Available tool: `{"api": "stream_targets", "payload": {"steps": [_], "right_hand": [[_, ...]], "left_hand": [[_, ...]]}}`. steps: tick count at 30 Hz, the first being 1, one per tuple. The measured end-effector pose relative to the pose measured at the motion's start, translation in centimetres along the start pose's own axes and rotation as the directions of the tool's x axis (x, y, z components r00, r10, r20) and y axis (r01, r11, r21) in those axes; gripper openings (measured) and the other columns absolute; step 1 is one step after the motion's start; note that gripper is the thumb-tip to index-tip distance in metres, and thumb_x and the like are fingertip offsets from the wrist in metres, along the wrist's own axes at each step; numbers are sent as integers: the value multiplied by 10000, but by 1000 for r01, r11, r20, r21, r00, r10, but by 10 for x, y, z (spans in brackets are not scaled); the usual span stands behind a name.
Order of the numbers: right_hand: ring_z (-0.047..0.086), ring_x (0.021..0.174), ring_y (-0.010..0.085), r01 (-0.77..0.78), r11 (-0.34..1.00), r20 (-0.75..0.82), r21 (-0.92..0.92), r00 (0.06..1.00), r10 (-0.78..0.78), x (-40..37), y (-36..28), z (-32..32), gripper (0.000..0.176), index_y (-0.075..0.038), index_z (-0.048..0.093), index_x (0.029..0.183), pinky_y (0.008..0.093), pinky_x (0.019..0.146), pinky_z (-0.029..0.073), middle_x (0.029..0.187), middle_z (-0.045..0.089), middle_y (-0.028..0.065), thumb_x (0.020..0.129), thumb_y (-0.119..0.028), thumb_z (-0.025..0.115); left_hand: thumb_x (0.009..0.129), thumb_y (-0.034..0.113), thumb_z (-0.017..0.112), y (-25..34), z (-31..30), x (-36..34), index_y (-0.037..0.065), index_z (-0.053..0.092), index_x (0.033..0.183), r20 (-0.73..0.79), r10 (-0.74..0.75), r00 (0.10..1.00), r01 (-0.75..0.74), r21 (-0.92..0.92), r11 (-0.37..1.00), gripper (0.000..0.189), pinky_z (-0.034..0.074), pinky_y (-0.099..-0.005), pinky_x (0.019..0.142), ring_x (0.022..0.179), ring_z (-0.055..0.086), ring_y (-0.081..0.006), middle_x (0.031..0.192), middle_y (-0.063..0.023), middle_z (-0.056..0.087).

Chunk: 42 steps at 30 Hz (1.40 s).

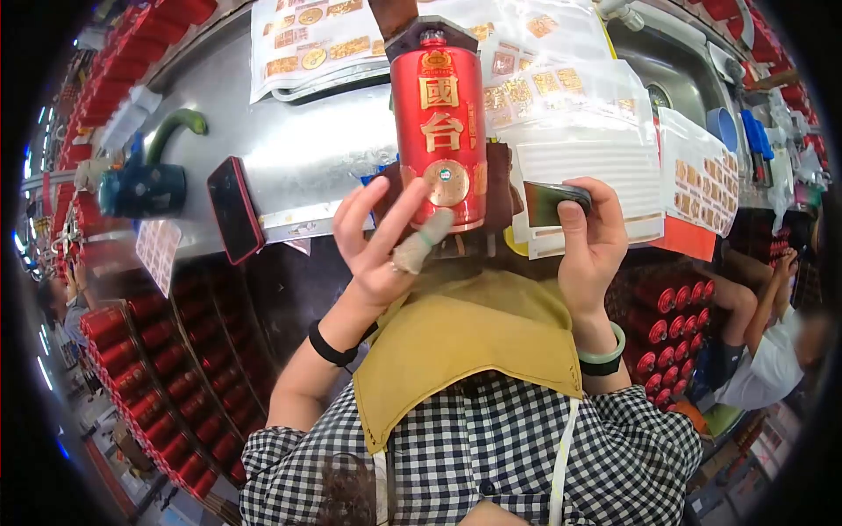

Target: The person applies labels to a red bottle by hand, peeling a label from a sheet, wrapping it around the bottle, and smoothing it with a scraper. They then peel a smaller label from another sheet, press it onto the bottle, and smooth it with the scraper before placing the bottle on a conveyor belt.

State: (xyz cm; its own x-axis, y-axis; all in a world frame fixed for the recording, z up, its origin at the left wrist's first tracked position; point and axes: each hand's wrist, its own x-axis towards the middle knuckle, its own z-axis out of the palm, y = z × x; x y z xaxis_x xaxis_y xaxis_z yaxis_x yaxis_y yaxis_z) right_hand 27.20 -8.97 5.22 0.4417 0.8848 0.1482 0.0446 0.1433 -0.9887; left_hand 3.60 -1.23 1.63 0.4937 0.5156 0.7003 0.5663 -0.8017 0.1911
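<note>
A red bottle [430, 123] with gold Chinese characters and a round gold emblem lies tilted on a dark stand [498, 184]. My left hand [381, 241] is at its lower end, fingers spread, the index fingertip right by the emblem. Pale covering wraps the thumb, whose tip overlaps the bottle's bottom edge. To the right of the bottle, my right hand [592, 237] pinches a flat, dark scraper-like piece [553, 200] between thumb and fingers. Its broad edge points left, toward the bottle.
Printed gold decal sheets [561, 96] cover the metal worktop [237, 88]. Left of the bottle are a phone [235, 209] and a dark teal mug [145, 188]. Red bottles [167, 386] are stacked below on both sides. Another person [763, 359] sits at the right.
</note>
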Motion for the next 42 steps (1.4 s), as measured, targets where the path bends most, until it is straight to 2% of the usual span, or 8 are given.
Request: {"api": "stream_targets", "payload": {"steps": [5, 11, 15, 26, 28, 32, 36, 42], "right_hand": [[590, 962, 82, 11, 999, -36, -54, 999, -13, 8, 4, -8, 193, 11, 644, 1218, 233, 870, 479, 1075, 664, 21, 1029, -22, 652], [667, 909, 167, 260, 923, 75, -283, 966, -249, 64, -17, 13, 210, -10, 728, 1101, 290, 845, 520, 993, 727, 75, 902, 54, 708], [658, 900, 278, 702, 591, 402, -397, 712, -575, 98, -17, 34, 325, -56, 779, 995, 360, 799, 529, 992, 756, 81, 719, 114, 766], [609, 794, 277, 779, 458, 499, -428, 626, -599, 160, -13, 52, 209, -57, 750, 1059, 387, 733, 491, 907, 707, 66, 855, -10, 753], [610, 825, 227, 841, 170, 552, -514, 476, -685, 174, -25, 49, 236, -126, 775, 1028, 383, 782, 468, 933, 723, 15, 810, -37, 758], [592, 815, 179, 971, 186, 727, -148, 235, -646, 118, -21, 56, 206, -181, 759, 946, 344, 858, 492, 944, 711, -47, 749, -124, 767], [614, 796, 221, 880, 358, 696, -312, 468, -544, 130, -32, 62, 207, -160, 694, 991, 373, 735, 477, 839, 639, 8, 785, -160, 712], [617, 850, 216, 942, 142, 669, -305, 318, -671, 130, -5, 47, 205, -191, 727, 975, 373, 792, 486, 1005, 689, -16, 771, -178, 716]], "left_hand": [[723, 41, 906, 4, 9, -13, 103, 769, 1101, -94, -179, 979, 175, -51, 983, 406, 519, -454, 1012, 1283, 577, -381, 1331, -163, 706], [592, 303, 1027, 23, 14, 23, -45, 446, 1510, 17, -415, 910, 405, -263, 876, 1141, 435, -499, 1096, 1332, 505, -407, 1539, -212, 463], [588, 254, 1037, 20, 21, 23, -42, 409, 1541, 97, -501, 860, 494, -408, 768, 1178, 448, -461, 1107, 1334, 524, -387, 1491, -226, 496], [594, 266, 1035, 15, 21, 25, -33, 450, 1528, 105, -509, 854, 492, -479, 727, 1142, 502, -444, 1071, 1280, 603, -360, 1434, -222, 558], [597, 267, 1033, 17, 20, 28, -38, 461, 1518, 213, -599, 772, 615, -493, 616, 1126, 510, -439, 1064, 1261, 616, -350, 1398, -218, 580], [609, 274, 1026, 19, 17, 23, -47, 502, 1487, 289, -688, 666, 729, -449, 516, 1071, 523, -431, 1054, 1234, 640, -336, 1321, -218, 640], [597, 236, 1030, 22, 23, 20, -33, 516, 1493, 142, -638, 757, 612, -498, 615, 1068, 519, -428, 1063, 1226, 658, -339, 1323, -225, 659], [635, 227, 1009, 19, 11, 28, -26, 441, 1544, 250, -694, 675, 659, -626, 416, 1101, 483, -440, 1091, 1258, 642, -349, 1379, -218, 647]]}}
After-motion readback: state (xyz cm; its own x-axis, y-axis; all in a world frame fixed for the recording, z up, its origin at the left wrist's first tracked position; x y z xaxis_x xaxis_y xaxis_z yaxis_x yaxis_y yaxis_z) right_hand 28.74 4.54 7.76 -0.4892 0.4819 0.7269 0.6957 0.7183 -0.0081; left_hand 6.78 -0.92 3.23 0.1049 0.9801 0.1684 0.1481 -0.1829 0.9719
